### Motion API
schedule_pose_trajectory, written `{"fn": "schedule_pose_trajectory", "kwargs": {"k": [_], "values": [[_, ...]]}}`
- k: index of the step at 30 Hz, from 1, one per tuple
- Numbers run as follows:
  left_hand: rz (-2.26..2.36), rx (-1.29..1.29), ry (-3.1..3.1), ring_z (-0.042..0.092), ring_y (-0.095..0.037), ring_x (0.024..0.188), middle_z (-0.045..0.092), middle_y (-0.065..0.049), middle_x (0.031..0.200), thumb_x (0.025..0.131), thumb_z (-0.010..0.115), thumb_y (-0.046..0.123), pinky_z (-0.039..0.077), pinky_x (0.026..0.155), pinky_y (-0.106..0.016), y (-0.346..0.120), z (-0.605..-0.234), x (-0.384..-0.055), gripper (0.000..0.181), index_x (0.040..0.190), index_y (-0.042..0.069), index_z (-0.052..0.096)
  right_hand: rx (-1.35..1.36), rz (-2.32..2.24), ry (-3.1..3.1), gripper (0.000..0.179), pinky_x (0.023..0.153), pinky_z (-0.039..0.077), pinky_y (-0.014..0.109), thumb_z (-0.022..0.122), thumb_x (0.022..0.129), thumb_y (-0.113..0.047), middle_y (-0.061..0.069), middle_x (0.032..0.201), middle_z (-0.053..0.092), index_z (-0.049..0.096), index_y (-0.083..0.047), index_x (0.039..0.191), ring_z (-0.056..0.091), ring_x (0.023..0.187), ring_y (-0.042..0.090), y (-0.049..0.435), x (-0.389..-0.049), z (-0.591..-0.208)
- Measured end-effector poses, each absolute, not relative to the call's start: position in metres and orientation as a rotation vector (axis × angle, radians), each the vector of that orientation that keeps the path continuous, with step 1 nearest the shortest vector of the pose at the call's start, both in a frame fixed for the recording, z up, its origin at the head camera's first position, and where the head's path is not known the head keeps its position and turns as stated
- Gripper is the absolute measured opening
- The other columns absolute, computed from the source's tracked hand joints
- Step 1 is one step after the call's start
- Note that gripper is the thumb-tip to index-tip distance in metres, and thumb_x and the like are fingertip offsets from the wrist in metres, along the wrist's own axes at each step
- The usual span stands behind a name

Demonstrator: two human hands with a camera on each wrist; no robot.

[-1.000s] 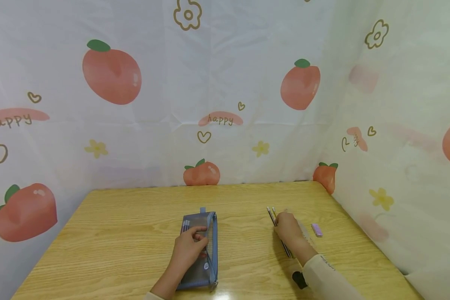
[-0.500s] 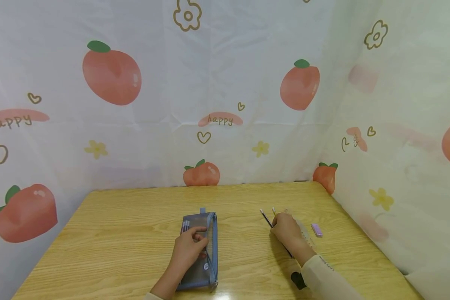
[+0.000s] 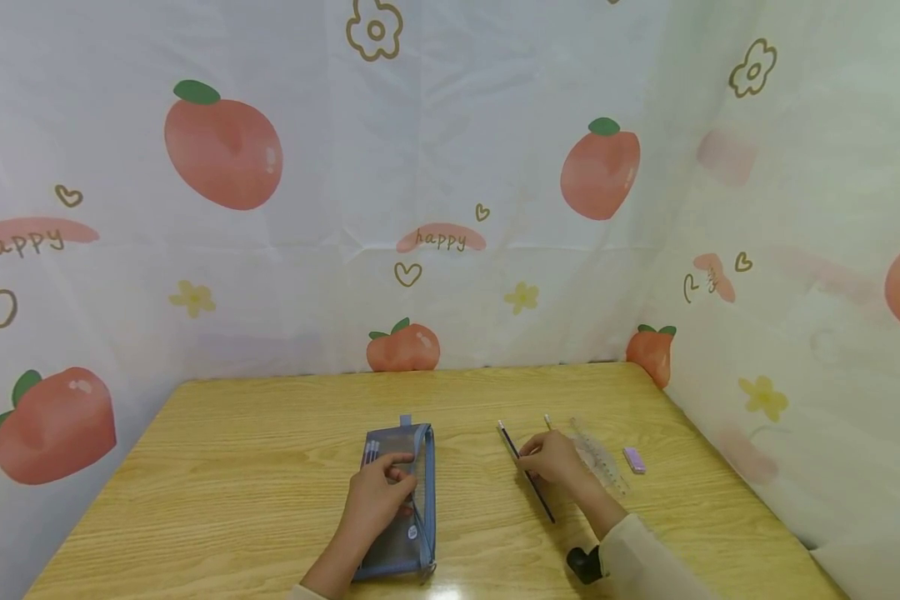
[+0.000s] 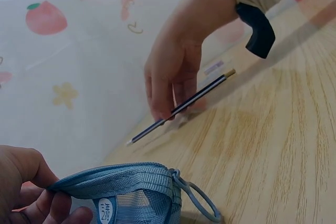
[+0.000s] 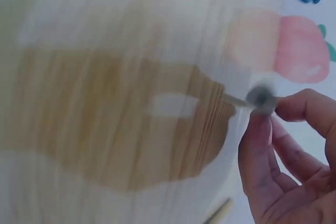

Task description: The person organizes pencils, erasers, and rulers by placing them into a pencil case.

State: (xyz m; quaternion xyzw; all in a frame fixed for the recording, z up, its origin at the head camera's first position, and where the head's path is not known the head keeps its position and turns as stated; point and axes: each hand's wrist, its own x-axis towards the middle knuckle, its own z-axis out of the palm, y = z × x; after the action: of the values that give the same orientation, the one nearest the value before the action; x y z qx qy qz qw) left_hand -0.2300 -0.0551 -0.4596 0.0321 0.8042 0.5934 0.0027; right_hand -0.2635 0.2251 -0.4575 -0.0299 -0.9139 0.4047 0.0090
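Observation:
A blue mesh pencil case [image 3: 393,550] lies on the table, its zipper side parted. My left hand [image 3: 375,498] rests over it and pinches the edge of the opening between thumb and fingers, as the left wrist view also shows. Several pencils [image 3: 371,451] show through the mesh. My right hand [image 3: 558,465] pinches a dark striped pencil [image 3: 542,500] near its middle, to the right of the case. In the left wrist view this pencil [image 4: 202,94] slants above the tabletop. Its near end is blurred in the right wrist view. A yellow pencil [image 3: 547,422] is mostly hidden behind my right hand.
A clear plastic ruler [image 3: 603,462] lies right of my right hand, with a small purple eraser [image 3: 634,460] beyond it. The wooden table [image 3: 232,475] meets a peach-print curtain [image 3: 307,208] at the back and right.
My right hand has moved left with the dark pencil, drawing it apart from the yellow one and toward the case. More of the ruler shows now. My left hand has stayed in place.

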Motion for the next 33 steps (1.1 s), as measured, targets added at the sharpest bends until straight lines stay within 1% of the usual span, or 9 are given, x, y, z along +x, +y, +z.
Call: {"fn": "schedule_pose_trajectory", "kwargs": {"k": [2, 7, 11, 14, 20, 27, 33], "values": [[1.861, 0.098, 2.522, 0.060, -0.013, 0.058, 0.060, -0.007, 0.078, 0.078, 0.061, 0.001, 0.061, 0.051, -0.030, -0.055, -0.459, -0.230, 0.044, 0.121, -0.007, 0.063, -0.106, 1.378, -2.851, 0.014, 0.053, 0.058, 0.029, 0.074, 0.079, -0.006, 0.008, 0.077, 0.069, 0.072, 0.003, 0.090, 0.063, 0.061, 0.016, 0.218, -0.261, -0.457], [1.860, 0.107, 2.519, 0.060, -0.013, 0.058, 0.060, -0.006, 0.078, 0.078, 0.060, 0.001, 0.061, 0.051, -0.030, -0.056, -0.458, -0.229, 0.044, 0.121, -0.008, 0.063, -0.122, 1.651, -2.819, 0.021, 0.057, 0.062, 0.035, 0.072, 0.081, -0.006, 0.014, 0.090, 0.068, 0.070, 0.006, 0.099, 0.065, 0.067, 0.019, 0.203, -0.256, -0.461], [1.862, 0.106, 2.519, 0.059, -0.013, 0.059, 0.060, -0.006, 0.079, 0.079, 0.061, 0.002, 0.061, 0.051, -0.030, -0.056, -0.457, -0.228, 0.044, 0.122, -0.008, 0.062, -0.055, 1.764, -2.791, 0.025, 0.060, 0.063, 0.037, 0.071, 0.082, -0.006, 0.016, 0.095, 0.068, 0.069, 0.008, 0.103, 0.065, 0.069, 0.018, 0.193, -0.254, -0.462], [1.860, 0.101, 2.523, 0.059, -0.013, 0.059, 0.060, -0.006, 0.079, 0.078, 0.061, 0.002, 0.061, 0.051, -0.030, -0.056, -0.457, -0.229, 0.044, 0.122, -0.007, 0.062, -0.002, 1.820, -2.778, 0.026, 0.060, 0.063, 0.037, 0.071, 0.082, -0.006, 0.015, 0.095, 0.068, 0.068, 0.009, 0.104, 0.066, 0.068, 0.017, 0.187, -0.253, -0.463], [1.854, 0.104, 2.533, 0.060, -0.013, 0.059, 0.060, -0.006, 0.079, 0.078, 0.061, 0.002, 0.061, 0.051, -0.030, -0.056, -0.456, -0.229, 0.045, 0.122, -0.007, 0.062, 0.027, 1.953, -2.761, 0.027, 0.061, 0.063, 0.036, 0.070, 0.082, -0.006, 0.010, 0.089, 0.070, 0.068, 0.008, 0.105, 0.066, 0.065, 0.014, 0.174, -0.253, -0.467], [1.859, 0.101, 2.523, 0.061, -0.014, 0.058, 0.060, -0.006, 0.079, 0.079, 0.060, 0.002, 0.061, 0.051, -0.031, -0.055, -0.456, -0.229, 0.045, 0.122, -0.007, 0.062, 0.072, 2.049, -2.727, 0.029, 0.062, 0.064, 0.037, 0.068, 0.085, -0.006, 0.011, 0.090, 0.070, 0.066, 0.009, 0.109, 0.067, 0.067, 0.015, 0.160, -0.247, -0.464], [1.867, 0.095, 2.521, 0.061, -0.013, 0.059, 0.060, -0.006, 0.079, 0.078, 0.061, 0.003, 0.061, 0.052, -0.031, -0.055, -0.457, -0.229, 0.045, 0.122, -0.006, 0.063, 0.097, 2.165, -2.682, 0.029, 0.060, 0.062, 0.031, 0.068, 0.084, -0.008, 0.007, 0.085, 0.068, 0.066, 0.008, 0.109, 0.064, 0.061, 0.011, 0.149, -0.244, -0.459]]}}
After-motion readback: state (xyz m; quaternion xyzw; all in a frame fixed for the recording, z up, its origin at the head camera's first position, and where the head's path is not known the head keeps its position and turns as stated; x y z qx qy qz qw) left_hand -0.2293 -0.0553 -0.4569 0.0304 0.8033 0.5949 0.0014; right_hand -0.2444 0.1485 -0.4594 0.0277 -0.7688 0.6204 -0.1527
